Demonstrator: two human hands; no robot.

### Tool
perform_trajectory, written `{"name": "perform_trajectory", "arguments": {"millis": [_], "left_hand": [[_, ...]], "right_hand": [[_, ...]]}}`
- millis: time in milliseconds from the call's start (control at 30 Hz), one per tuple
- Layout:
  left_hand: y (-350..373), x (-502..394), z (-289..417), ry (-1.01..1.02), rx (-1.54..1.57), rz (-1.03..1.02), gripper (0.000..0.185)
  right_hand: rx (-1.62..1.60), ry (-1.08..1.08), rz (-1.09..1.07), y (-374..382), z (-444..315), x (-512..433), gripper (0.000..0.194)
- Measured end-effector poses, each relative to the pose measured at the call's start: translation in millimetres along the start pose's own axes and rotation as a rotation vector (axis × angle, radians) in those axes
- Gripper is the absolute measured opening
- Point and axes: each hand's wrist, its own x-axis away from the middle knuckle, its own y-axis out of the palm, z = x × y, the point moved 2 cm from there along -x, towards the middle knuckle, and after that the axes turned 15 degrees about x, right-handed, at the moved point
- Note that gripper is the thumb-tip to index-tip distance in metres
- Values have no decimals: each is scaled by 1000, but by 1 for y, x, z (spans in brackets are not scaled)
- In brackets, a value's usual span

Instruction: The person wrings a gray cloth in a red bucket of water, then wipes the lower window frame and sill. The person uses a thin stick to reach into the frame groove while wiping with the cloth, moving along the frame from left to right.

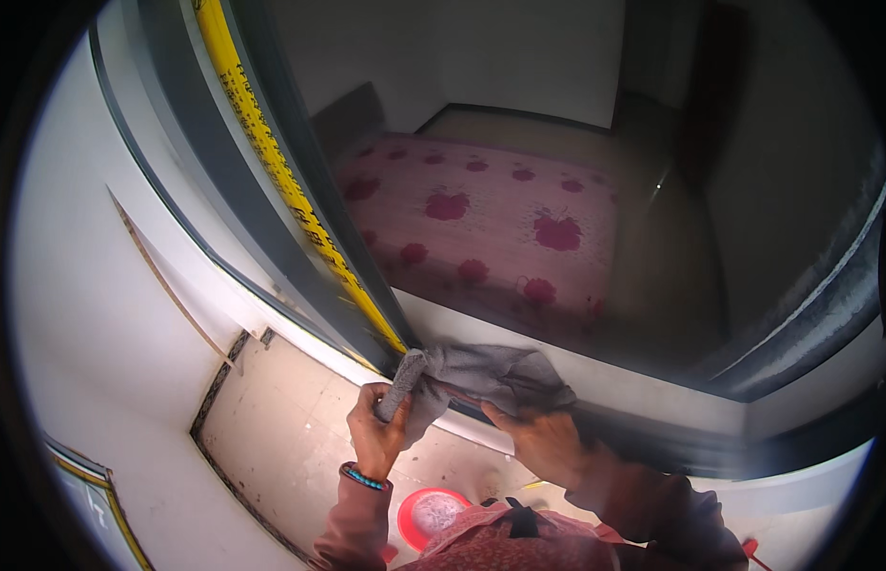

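Observation:
A grey cloth (486, 371) is bunched at the lower left corner of a dark window frame (343, 285), spreading to the right over the lower rail and the pale sill. My left hand (377, 422) pinches its left end, which is folded into a thick roll, between thumb and fingers. On the right part of the cloth lies my right hand (546, 437), thumb stretched to the left; its fingers are partly hidden by the fabric. Yellow printed tape (293, 185) runs along the upright of the frame down to the cloth.
Past the opening, a bed with a pink flower-patterned cover (486, 207) stands in a dim room. Below me, a red basin (432, 515) with foamy water sits on the tiled floor (293, 407). White wall (79, 285) is at left; a whitish-smeared frame (807, 342) is at right.

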Motion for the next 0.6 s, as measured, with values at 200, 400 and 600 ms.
{"name": "perform_trajectory", "arguments": {"millis": [200, 400, 600], "left_hand": [[8, -1, 8, 212, -179, -158, 41], [45, 1, 7, 252, -312, -279, 32], [97, 67, 48, 228, -202, -558, 35]], "right_hand": [[148, -42, -46, 17, -35, -46, 70], [224, -65, 64, 23, -28, -17, 72], [265, 67, -34, -16, 33, 103, 69]]}}
